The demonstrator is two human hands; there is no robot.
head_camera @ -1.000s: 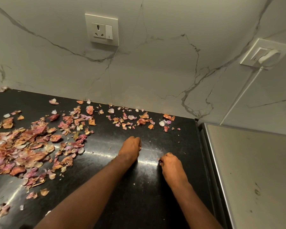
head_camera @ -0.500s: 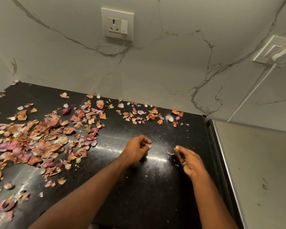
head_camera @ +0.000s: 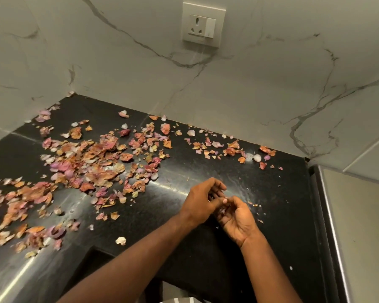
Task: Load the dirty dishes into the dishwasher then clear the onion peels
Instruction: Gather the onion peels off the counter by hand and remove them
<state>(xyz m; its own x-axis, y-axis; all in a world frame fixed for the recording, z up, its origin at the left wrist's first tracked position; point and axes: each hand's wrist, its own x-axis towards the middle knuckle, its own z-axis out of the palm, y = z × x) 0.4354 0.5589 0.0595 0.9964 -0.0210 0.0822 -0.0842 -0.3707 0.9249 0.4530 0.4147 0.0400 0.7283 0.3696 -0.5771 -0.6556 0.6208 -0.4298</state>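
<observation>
Looking at the onion peels: the main heap lies on the black countertop, up and to the left of my hands, a band running roughly left to right, thickest at the left and thinning to a strip of peels along the marble wall straight ahead. A white scrap lies alone near the front edge. My left hand is nearer the heap; my right hand is just beside it, palm up and cupped, with a few small bits in it. Left fingers are loosely curled, tips meeting the right palm. I can't tell if they're pinching a fragment or just dropping one. Neither hand touches the heap. My read: dishes aren't in view, peel clearing barely begun. Next sweep wants the left hand reaching out left and raking back toward the cupped right. Risk: dry flakes scatter. The steel surface at right has no peels visible.
</observation>
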